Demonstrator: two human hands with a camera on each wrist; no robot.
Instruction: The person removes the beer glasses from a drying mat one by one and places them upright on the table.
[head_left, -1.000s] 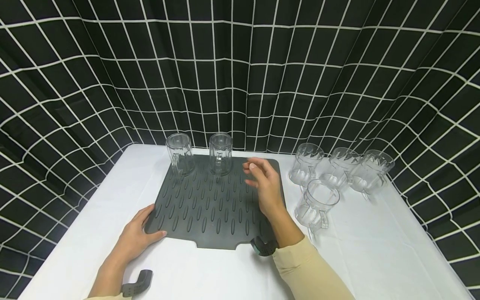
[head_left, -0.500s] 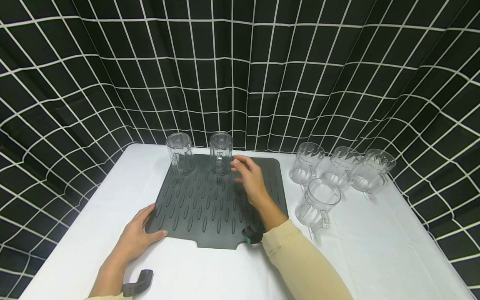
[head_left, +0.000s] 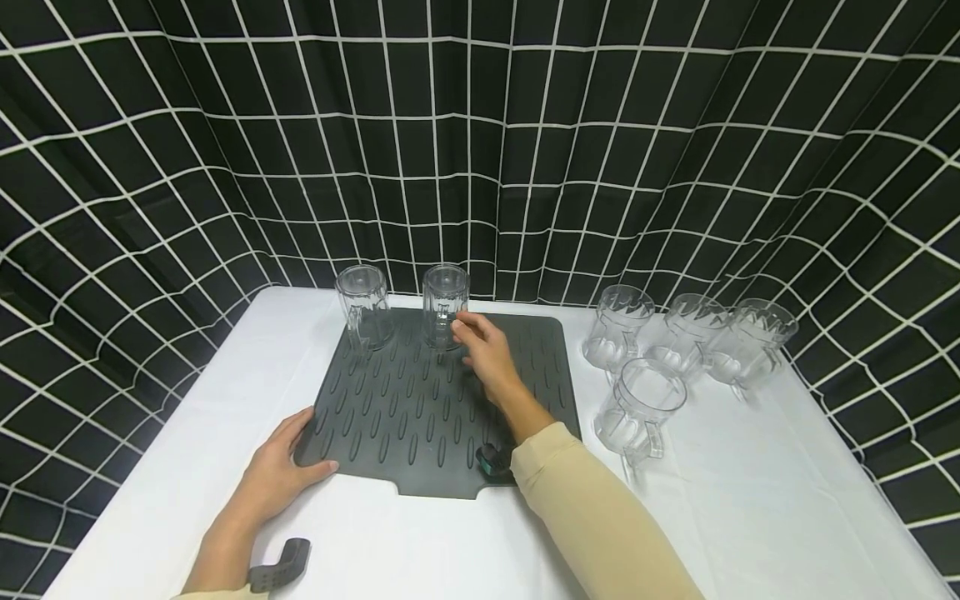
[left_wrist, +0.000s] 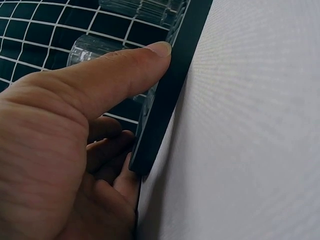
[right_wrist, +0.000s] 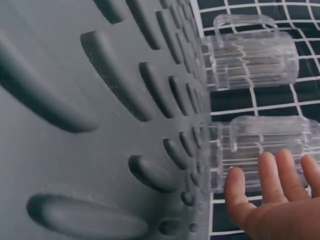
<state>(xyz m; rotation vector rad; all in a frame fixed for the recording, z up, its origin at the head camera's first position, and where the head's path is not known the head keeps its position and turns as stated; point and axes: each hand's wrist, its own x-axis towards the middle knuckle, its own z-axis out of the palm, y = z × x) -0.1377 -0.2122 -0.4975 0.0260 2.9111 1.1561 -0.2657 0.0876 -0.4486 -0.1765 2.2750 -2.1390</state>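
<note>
Two clear glass mugs stand upside down at the back of a dark grey ridged drying mat: a left mug and a right mug. Their handles face forward. My right hand is beside the right mug, fingers loosely bent. In the right wrist view, the fingers are spread in front of that mug; contact cannot be told. My left hand rests at the mat's front left corner. The left wrist view has its thumb on the mat's edge, other fingers beyond the corner.
Several clear mugs stand upright on the white tablecloth right of the mat. The nearest mug is in front of a back row that includes a mug. A black curtain with white grid lines surrounds the table.
My right hand has moved left across the mat to the right upturned mug. The left hand stays at the mat's corner, and the mugs have not moved.
</note>
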